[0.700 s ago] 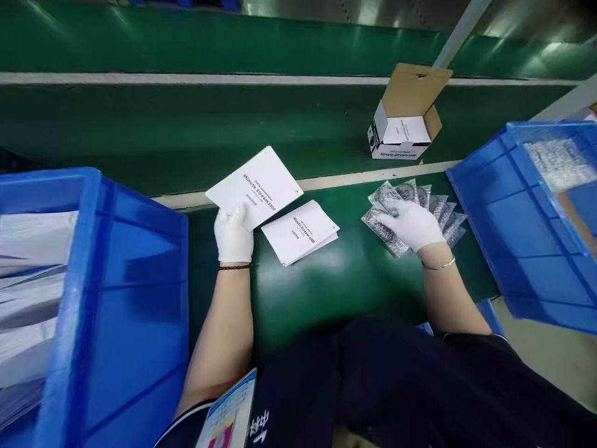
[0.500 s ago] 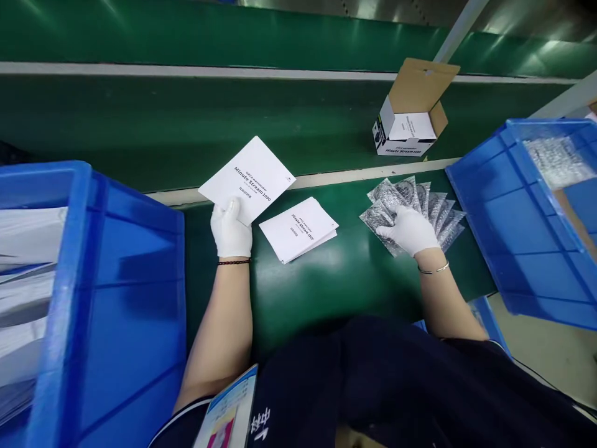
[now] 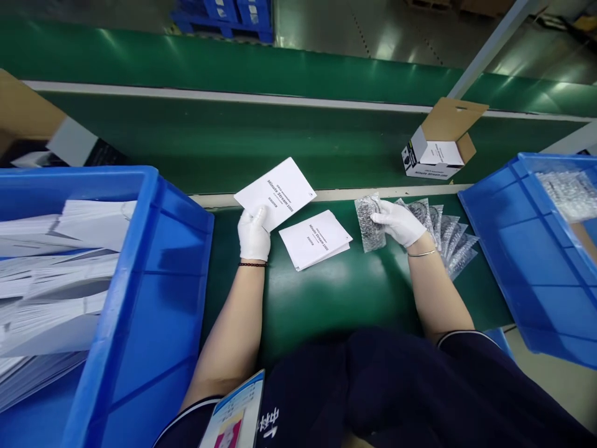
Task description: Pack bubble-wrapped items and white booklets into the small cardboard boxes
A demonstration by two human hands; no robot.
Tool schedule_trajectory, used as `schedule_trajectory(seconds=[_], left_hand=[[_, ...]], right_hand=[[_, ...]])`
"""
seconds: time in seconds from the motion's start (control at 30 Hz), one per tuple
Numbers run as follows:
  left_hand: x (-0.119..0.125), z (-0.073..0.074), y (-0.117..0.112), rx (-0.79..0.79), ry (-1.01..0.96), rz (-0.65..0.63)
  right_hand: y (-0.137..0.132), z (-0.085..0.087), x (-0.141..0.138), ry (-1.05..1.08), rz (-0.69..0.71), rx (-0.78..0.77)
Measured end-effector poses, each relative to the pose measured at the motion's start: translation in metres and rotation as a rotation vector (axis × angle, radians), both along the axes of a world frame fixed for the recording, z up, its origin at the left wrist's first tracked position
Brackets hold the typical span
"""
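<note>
My left hand (image 3: pixel 254 234), in a white glove, is closed on the lower corner of a white printed booklet (image 3: pixel 276 193) held over the bench's back edge. Just right of it, a small stack of the same booklets (image 3: pixel 317 239) lies on the green bench. My gloved right hand (image 3: pixel 400 222) pinches one clear bubble-wrap packet (image 3: pixel 370 224) by its right side. Behind and right of that hand, several more bubble-wrap packets (image 3: pixel 448 233) lie fanned out on the bench; what is inside them is hard to make out.
At left stands a blue crate (image 3: pixel 181 298) holding piles of white booklets. A second blue crate (image 3: pixel 494 230) with bubble-wrapped items is at right. On the green conveyor (image 3: pixel 280 137) sit an open printed carton (image 3: pixel 433 168) and, far left, another open carton (image 3: pixel 74 143).
My right hand has drawn one bubble-wrap packet leftward, away from the fan. The left hand still holds the booklet. The view has shifted, bringing the left carton into sight.
</note>
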State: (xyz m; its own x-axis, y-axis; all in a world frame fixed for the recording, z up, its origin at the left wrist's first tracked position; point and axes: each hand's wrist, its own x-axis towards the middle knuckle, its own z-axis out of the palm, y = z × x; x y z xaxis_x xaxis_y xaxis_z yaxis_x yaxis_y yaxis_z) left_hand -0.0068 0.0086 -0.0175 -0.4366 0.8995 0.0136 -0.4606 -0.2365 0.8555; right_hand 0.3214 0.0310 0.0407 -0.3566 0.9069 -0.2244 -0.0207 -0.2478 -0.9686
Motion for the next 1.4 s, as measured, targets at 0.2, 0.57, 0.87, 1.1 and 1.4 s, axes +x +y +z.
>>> schedule_trajectory(seconds=[0.2,0.57,0.87,1.1,1.4], left_hand=[[0.0,0.007,-0.001,-0.037,-0.063,0.0],[0.001,0.008,-0.001,-0.055,0.016,-0.043],[0.001,0.0,-0.002,-0.115,0.101,-0.024],[0.004,0.006,-0.007,-0.172,0.291,-0.034],[0.005,0.008,-0.006,-0.425,0.554,0.124]], right_hand=[[0.021,-0.032,-0.023,0.46,-0.166,-0.031],[0.025,-0.046,-0.019,0.377,-0.15,-0.081],[0.027,-0.044,-0.021,0.378,-0.12,-0.163],[0.025,-0.045,-0.021,0.311,-0.051,-0.133],[0.026,-0.049,-0.02,0.343,-0.055,-0.165]])
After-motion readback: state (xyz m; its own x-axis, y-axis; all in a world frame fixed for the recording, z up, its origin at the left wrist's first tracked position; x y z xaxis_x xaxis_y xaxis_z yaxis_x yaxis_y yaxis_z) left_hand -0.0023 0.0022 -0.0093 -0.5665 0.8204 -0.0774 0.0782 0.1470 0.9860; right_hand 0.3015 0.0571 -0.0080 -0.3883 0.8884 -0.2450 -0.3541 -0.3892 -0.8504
